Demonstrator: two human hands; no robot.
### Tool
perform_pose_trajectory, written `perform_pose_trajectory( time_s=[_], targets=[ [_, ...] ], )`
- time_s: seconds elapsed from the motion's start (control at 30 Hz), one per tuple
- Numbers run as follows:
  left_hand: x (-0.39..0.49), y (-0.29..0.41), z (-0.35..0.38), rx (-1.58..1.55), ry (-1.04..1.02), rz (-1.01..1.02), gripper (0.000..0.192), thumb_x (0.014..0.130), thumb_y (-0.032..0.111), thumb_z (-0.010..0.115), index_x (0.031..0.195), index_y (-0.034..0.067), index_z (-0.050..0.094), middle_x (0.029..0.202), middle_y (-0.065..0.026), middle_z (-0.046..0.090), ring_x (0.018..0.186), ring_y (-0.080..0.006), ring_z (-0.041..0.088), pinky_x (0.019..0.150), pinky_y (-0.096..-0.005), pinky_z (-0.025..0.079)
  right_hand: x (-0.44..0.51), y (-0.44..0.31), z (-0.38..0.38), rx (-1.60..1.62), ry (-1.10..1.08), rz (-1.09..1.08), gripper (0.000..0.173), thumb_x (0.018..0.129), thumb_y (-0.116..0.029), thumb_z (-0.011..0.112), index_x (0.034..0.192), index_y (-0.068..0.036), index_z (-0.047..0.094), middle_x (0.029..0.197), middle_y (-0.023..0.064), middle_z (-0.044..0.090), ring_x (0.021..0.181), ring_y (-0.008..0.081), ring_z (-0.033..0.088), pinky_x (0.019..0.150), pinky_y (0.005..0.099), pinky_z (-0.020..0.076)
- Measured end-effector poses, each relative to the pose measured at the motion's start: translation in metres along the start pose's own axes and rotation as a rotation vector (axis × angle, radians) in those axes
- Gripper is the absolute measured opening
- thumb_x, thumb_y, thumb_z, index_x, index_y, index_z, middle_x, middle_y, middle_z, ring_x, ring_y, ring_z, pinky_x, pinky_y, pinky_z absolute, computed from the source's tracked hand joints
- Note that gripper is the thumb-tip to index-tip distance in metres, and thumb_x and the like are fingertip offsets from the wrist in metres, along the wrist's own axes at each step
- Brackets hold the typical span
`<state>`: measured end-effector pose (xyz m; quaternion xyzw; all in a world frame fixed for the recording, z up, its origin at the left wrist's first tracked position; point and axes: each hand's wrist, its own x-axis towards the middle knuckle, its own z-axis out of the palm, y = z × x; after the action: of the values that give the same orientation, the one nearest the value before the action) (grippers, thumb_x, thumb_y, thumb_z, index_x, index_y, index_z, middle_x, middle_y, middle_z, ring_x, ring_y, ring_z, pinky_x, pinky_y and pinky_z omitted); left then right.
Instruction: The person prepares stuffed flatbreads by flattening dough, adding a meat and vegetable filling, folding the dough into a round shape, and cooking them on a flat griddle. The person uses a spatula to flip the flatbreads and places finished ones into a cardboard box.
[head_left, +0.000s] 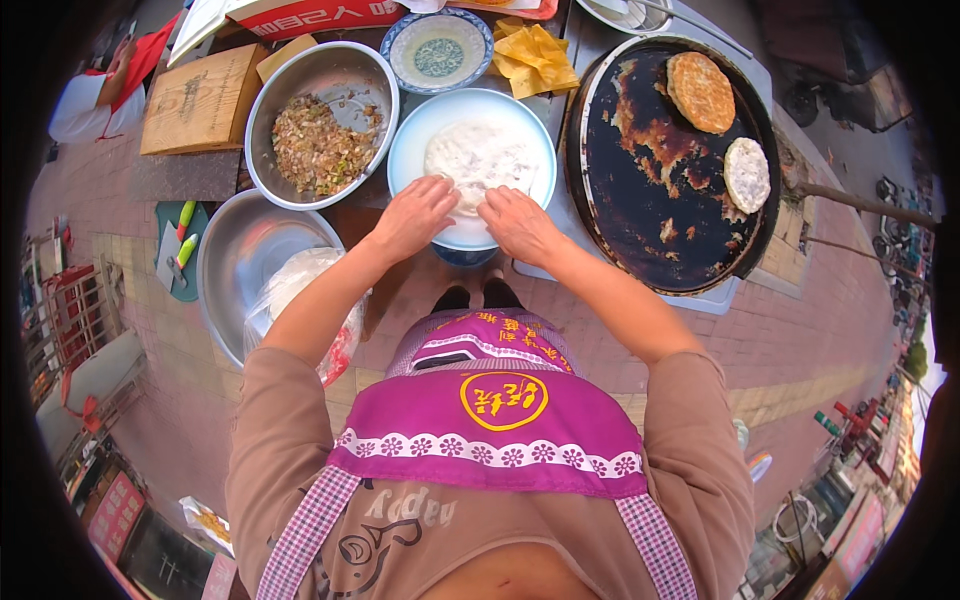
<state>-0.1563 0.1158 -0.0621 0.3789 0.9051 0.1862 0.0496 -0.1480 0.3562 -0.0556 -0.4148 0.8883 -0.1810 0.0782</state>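
Note:
A flat, white disc of dough (484, 157) lies on a pale plate with a blue rim (411, 135) in front of me. My left hand (418, 214) touches the dough's near left edge with bent fingers. On the near right edge, the fingertips of my right hand (523, 225) rest on the dough. Whether either hand pinches the edge or only presses it is hidden. Left of the plate, a steel bowl (259, 161) holds a chopped filling (319, 146). A round black griddle (630, 217) at right carries a browned flatbread (701, 91) and a smaller pale one (747, 175).
A larger steel basin (225, 262) with a plastic bag (296, 277) sits below the filling bowl. Beyond the plate are a patterned bowl (437, 52) and yellow paper (534, 54). Green-handled tools (184, 247) lie at left, near a wooden box (199, 101). Another person (105, 86) is at upper left.

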Motion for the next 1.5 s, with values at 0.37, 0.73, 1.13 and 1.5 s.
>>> perform_pose_trajectory(
  time_s=[0.37,0.73,1.13,1.5],
  targets=[
    [0.008,0.004,0.015,-0.157,0.104,-0.069,0.04,0.07,0.023,0.077,0.101,0.006,0.058,0.103,-0.0105,0.058,0.102,-0.0291,0.056,0.087,-0.0391,0.045,0.038,0.028,0.016,0.565,-0.206,0.302,0.009,0.079,-0.011,0.058,0.084,-0.007,0.065,0.074,0.0065,0.06,0.068,0.0242,0.059,0.06,0.0372,0.0492],
    [0.033,0.009,0.034,-0.365,0.512,-0.351,0.014,0.073,0.003,0.069,0.084,0.005,0.061,0.082,-0.0107,0.06,0.085,-0.0319,0.059,0.075,-0.0407,0.047,0.025,0.034,0.003,0.159,0.487,0.172,0.013,0.078,-0.006,0.069,0.085,-0.003,0.059,0.091,0.0148,0.06,0.08,0.0333,0.062,0.068,0.0446,0.049],
    [0.079,-0.002,0.007,0.002,0.691,-0.312,0.008,0.085,0.014,0.064,0.091,0.01,0.059,0.083,-0.0048,0.064,0.065,-0.0267,0.065,0.05,-0.0358,0.05,0.06,0.042,-0.015,-0.246,0.683,0.25,0.013,0.088,-0.019,0.069,0.087,-0.009,0.06,0.071,0.0079,0.065,0.059,0.0259,0.065,0.049,0.0355,0.0493],
    [0.175,0.108,-0.14,0.342,0.902,0.051,0.012,0.086,0.016,0.067,0.09,0.009,0.06,0.077,-0.0024,0.062,0.062,-0.0194,0.066,0.048,-0.0299,0.05,-0.009,0.069,-0.209,-0.385,0.992,0.024,0.015,0.084,-0.012,0.072,0.092,-0.007,0.06,0.075,0.007,0.068,0.064,0.0252,0.067,0.051,0.034,0.0502]
  ],
)
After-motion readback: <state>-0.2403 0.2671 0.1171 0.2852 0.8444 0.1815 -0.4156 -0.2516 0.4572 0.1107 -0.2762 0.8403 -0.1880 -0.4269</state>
